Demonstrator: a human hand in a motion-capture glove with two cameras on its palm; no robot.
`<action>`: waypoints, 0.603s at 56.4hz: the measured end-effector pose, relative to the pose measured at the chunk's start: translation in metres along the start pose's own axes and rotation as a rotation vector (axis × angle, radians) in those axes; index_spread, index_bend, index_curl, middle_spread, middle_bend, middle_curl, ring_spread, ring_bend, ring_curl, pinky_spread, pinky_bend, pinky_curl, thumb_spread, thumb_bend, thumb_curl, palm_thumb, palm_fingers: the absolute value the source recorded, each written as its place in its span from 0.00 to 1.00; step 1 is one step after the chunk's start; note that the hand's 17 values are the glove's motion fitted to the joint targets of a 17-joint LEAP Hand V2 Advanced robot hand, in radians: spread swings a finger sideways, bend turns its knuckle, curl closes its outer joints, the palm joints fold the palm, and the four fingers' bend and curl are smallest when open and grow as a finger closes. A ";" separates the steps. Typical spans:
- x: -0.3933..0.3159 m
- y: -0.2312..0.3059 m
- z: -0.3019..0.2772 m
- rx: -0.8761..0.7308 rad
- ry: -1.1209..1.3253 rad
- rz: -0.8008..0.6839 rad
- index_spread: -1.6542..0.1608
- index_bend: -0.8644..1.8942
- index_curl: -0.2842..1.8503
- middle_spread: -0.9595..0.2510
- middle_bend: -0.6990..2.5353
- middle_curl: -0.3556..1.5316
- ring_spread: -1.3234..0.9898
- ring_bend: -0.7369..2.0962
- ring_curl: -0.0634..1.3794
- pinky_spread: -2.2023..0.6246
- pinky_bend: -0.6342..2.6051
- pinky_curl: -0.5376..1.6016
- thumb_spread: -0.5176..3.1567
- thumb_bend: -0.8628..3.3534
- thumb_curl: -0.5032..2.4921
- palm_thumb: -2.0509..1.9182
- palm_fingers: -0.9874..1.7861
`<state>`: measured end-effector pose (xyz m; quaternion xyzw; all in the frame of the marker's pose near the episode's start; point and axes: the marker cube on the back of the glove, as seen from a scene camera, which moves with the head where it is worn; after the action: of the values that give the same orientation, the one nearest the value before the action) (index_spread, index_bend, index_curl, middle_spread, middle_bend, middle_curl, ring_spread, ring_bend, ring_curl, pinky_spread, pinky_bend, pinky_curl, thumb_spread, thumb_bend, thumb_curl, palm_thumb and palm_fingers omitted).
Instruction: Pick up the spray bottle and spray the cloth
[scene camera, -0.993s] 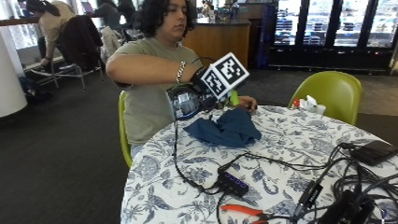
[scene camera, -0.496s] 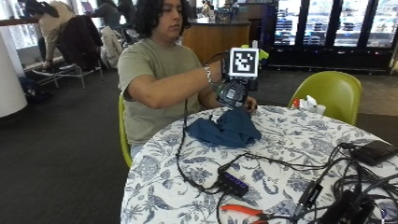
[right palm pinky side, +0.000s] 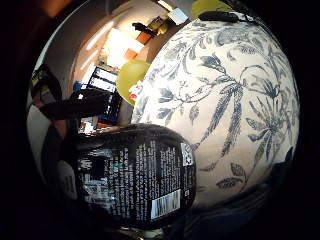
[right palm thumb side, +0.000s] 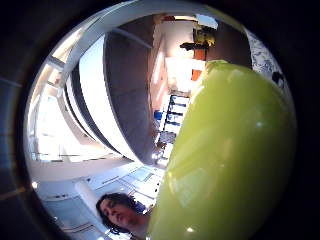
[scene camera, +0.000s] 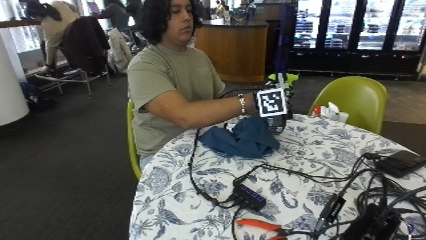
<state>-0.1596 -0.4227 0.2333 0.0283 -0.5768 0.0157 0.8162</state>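
Since half a second ago, the black-gloved right hand (scene camera: 276, 117) has lowered the dark, green-topped plastic spray bottle (scene camera: 277, 102) toward centre frame, fingers wrapped round it, just beside the crumpled blue cloth (scene camera: 241, 140). Palm views: label (right palm pinky side: 132, 182) and green top (right palm thumb side: 230, 160) close. Spraying seems under way; next, aim and squeeze.

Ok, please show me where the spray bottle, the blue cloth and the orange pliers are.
spray bottle (right palm pinky side: 135, 175): little finger side palm view, on its black back label.
blue cloth (scene camera: 241, 140): outside view, middle of the crumpled fabric.
orange pliers (scene camera: 258, 226): outside view, on one orange handle.
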 end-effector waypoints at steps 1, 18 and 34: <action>0.002 0.000 0.001 0.003 0.005 -0.006 0.75 0.40 0.45 0.63 0.42 0.51 0.49 0.52 0.40 0.70 0.35 0.46 0.29 0.20 0.45 0.76 0.83; 0.016 -0.032 -0.009 0.163 -0.057 -0.077 0.76 0.41 0.45 0.63 0.42 0.51 0.49 0.52 0.40 0.69 0.35 0.46 0.28 0.20 0.45 0.76 0.84; 0.021 -0.072 0.002 0.196 -0.054 -0.086 0.76 0.41 0.45 0.63 0.43 0.51 0.49 0.52 0.40 0.69 0.35 0.46 0.27 0.20 0.45 0.76 0.84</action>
<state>-0.1506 -0.4952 0.2522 0.1333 -0.5925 0.0363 0.7936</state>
